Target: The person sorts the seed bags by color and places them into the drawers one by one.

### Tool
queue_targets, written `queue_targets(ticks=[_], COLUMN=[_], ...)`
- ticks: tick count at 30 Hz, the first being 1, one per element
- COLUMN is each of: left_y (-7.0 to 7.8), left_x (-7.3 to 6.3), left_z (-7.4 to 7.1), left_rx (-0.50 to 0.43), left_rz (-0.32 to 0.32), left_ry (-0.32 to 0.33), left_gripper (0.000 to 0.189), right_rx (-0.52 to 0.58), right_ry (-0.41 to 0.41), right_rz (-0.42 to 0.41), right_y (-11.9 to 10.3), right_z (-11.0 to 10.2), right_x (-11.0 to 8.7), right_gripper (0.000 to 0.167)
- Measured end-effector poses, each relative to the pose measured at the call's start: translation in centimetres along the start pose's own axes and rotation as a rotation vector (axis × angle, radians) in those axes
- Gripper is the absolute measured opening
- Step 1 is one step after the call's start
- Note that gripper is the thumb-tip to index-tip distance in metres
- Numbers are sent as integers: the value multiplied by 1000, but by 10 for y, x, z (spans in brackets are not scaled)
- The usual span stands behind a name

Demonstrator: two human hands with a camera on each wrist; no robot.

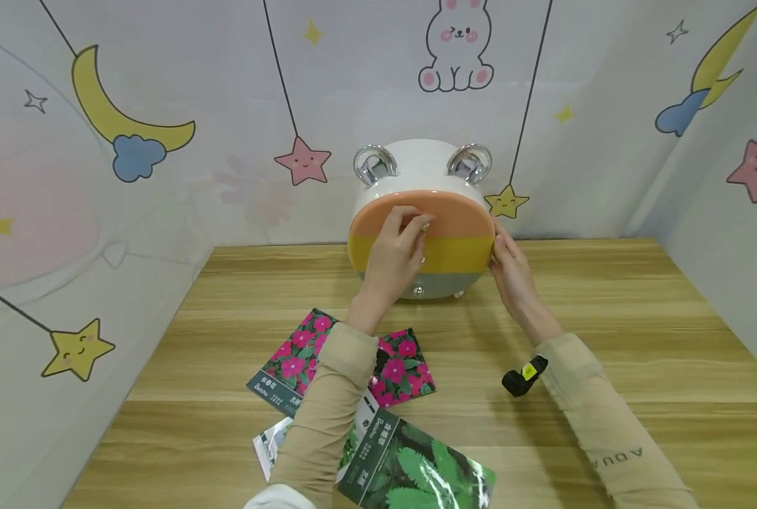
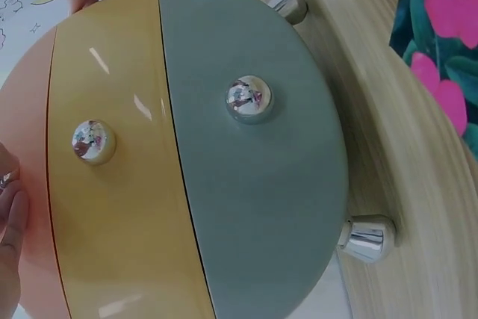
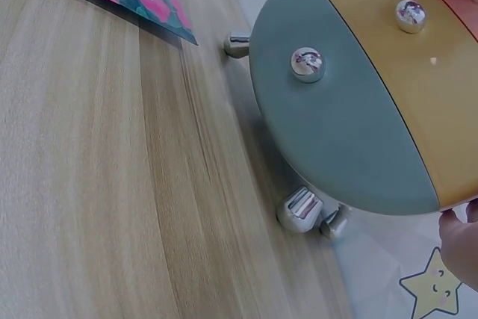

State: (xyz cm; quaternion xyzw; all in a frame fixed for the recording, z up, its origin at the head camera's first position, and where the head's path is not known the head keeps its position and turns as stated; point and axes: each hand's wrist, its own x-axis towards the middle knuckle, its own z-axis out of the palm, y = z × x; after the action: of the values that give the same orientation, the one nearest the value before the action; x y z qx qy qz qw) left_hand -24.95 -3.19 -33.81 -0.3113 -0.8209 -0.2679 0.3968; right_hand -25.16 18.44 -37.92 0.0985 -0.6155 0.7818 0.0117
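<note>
A small round-fronted drawer box [image 1: 421, 164] with chrome ear-like rings stands at the back of the table. Its front has an orange drawer [image 1: 457, 212], a yellow drawer [image 2: 112, 214] and a grey-green drawer [image 2: 258, 177]. My left hand [image 1: 394, 251] pinches the orange drawer's small chrome knob [image 2: 4, 180], mostly hidden by the fingers. Against the box's right side rests my right hand [image 1: 514, 279], fingers along the edge beside the yellow section. Chrome knobs also show on the yellow and grey-green drawers, and all three fronts look flush.
Flower packets lie under and beside my left forearm: a pink-flower packet [image 1: 304, 346], a second pink one [image 1: 410, 371] and a green-leaf packet [image 1: 425, 463] nearer me. Short chrome feet [image 3: 300, 211] hold the box off the table [image 1: 607, 318]. Behind it hangs a printed cloth [image 1: 365, 71].
</note>
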Motion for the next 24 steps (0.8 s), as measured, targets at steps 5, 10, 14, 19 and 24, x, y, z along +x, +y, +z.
queue_targets(ticks=[5, 10, 14, 19, 24], left_y=[0, -1, -2, -4, -6], left_x=[1, 2, 3, 2, -3], left_z=[-2, -3, -4, -3, -1], left_rx=[-37, -41, -42, -61, -86], left_rz=[-15, -12, 0, 11, 8], left_ry=[-19, -25, -27, -15, 38], left_gripper=[21, 22, 22, 22, 31], right_rx=[-9, -13, -6, -5, -6], right_ry=[-2, 1, 0, 3, 4], right_rz=[-7, 6, 9, 8, 8], right_y=[0, -1, -1, -1, 0], right_z=[0, 1, 2, 2, 2], right_x=[0, 0, -1, -1, -1], right_gripper=[50, 50, 50, 50, 49])
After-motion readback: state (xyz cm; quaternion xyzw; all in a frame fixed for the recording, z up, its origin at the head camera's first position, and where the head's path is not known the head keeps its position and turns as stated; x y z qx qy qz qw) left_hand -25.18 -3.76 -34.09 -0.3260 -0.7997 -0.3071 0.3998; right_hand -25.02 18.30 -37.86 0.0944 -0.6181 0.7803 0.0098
